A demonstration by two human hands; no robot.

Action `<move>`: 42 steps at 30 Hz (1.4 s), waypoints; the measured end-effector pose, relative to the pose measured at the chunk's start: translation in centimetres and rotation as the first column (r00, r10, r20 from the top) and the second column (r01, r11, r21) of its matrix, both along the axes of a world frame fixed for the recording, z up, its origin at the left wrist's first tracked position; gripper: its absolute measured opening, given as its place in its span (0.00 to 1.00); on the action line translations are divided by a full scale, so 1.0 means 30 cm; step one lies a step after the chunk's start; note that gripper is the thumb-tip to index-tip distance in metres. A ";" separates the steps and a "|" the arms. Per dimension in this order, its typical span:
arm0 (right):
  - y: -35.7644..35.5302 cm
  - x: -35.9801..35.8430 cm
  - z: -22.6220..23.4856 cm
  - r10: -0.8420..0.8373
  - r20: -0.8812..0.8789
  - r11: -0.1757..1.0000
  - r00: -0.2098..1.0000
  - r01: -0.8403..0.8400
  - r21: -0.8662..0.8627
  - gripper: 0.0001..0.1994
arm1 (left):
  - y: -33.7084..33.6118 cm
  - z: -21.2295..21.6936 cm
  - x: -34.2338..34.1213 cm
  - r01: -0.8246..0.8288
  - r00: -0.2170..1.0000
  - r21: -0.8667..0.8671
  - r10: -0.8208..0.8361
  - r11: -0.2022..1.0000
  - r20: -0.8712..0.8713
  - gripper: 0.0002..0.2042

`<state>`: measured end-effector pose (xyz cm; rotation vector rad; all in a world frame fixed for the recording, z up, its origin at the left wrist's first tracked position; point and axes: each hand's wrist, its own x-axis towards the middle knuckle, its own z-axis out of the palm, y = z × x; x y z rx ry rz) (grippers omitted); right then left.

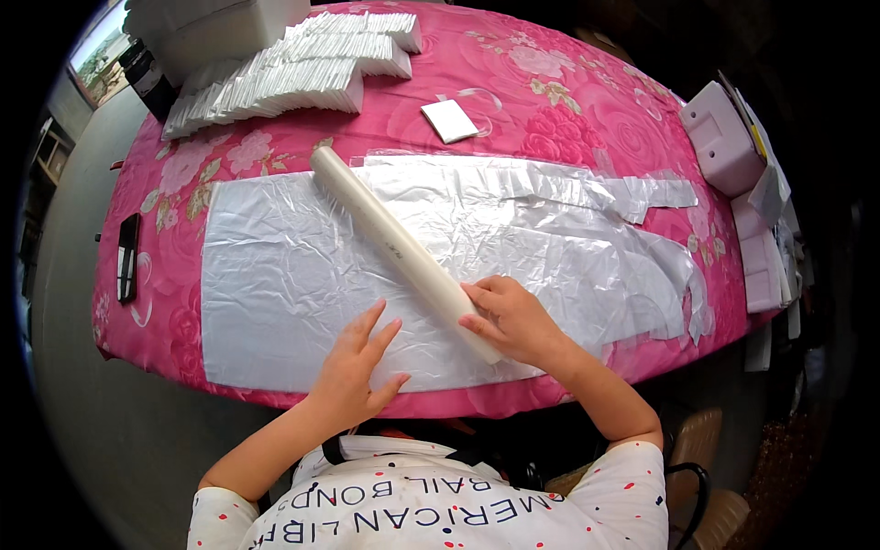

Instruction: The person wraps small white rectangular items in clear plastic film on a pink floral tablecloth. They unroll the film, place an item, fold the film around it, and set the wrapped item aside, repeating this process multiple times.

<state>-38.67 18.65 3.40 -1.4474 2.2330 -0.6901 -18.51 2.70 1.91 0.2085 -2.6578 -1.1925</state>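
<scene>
Upper garment: a white shirt [367,536], scattered with small, irregular red and dark blue spots and bearing two rows of large, dark capital lettering [421,518], inverted as seen from above. The short left sleeve [223,521] and right sleeve [632,486] repeat the spotted white cloth, leaving forearms, left hand [354,363] and right hand [515,323] bare; a narrow black band [333,450] shows near the shirt's front edge.
</scene>
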 end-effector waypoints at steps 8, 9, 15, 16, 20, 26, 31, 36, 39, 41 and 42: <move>0.259 -0.074 -0.135 0.040 -0.364 0.998 0.930 -0.022 0.054 0.28 | 0.131 -0.040 -0.226 0.100 0.994 -0.329 -0.111 0.939 -0.013 0.29; 0.303 -0.122 -0.141 -0.010 -0.380 0.998 0.925 0.032 0.050 0.28 | 0.150 -0.036 -0.234 0.126 0.991 -0.351 -0.136 0.928 -0.004 0.28; 0.626 -0.443 -0.178 -0.354 -0.554 0.898 0.753 0.439 0.024 0.26 | 0.255 -0.029 -0.249 0.281 0.957 -0.369 -0.290 0.886 0.035 0.26; 0.693 -0.491 -0.181 -0.430 -0.568 0.863 0.702 0.505 -0.029 0.26 | 0.268 -0.026 -0.254 0.307 0.948 -0.365 -0.318 0.879 0.034 0.26; 0.786 -0.541 -0.160 -0.558 -0.551 0.800 0.621 0.578 -0.159 0.18 | 0.293 -0.019 -0.250 0.348 0.934 -0.380 -0.350 0.857 0.066 0.27; 0.761 -0.485 -0.108 -0.656 -0.490 0.748 0.574 0.582 -0.319 0.09 | 0.320 -0.012 -0.246 0.388 0.921 -0.368 -0.375 0.845 0.111 0.26; 0.632 -0.364 0.013 -0.803 0.092 0.549 0.589 0.790 -0.272 0.10 | 0.338 -0.007 -0.244 0.390 0.915 -0.323 -0.401 0.862 0.034 0.30; 0.361 0.004 0.144 -0.213 0.573 0.894 0.791 0.394 -0.211 0.13 | 0.328 0.042 -0.239 0.294 0.955 0.624 -0.202 0.724 -0.216 0.31; 0.285 0.150 0.118 0.258 0.372 0.948 0.892 -0.160 -0.275 0.24 | 0.251 0.050 -0.251 -0.031 0.948 0.961 -0.296 0.274 0.115 0.25; 0.277 0.210 0.094 0.298 0.300 0.931 0.906 -0.207 -0.300 0.24 | 0.151 0.058 -0.240 -0.129 0.916 0.919 -0.310 0.372 0.254 0.13; 0.271 0.222 0.108 0.250 0.236 0.917 0.939 -0.152 -0.369 0.20 | 0.087 0.041 -0.218 -0.133 0.922 0.908 -0.287 0.397 0.260 0.10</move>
